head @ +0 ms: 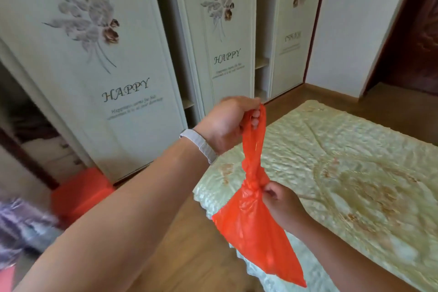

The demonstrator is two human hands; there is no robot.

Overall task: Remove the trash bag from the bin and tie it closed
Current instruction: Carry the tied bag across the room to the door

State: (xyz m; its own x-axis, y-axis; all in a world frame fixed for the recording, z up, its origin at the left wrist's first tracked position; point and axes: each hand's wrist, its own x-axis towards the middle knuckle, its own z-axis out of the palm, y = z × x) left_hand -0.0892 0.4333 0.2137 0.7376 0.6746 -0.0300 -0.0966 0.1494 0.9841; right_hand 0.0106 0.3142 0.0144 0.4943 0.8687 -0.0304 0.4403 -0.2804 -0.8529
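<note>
A red plastic trash bag (257, 237) hangs in the air in front of me, over the edge of a bed. Its neck is twisted into a knot at about mid-height. My left hand (227, 123), with a grey watch band on the wrist, is raised and grips the bag's top end, pulling it upward. My right hand (282, 204) pinches the bag at the knot from the right side. The bag's body below the knot sags to a point. On the floor at the left stands a red bin (81, 193), blurred, lined in red.
A bed with a pale green quilted cover (343, 173) fills the right side. White wardrobe doors (99, 59) with flower prints stand along the left and back. A wooden floor (180, 244) runs between the wardrobe and the bed. A dark door (412, 38) is at the far right.
</note>
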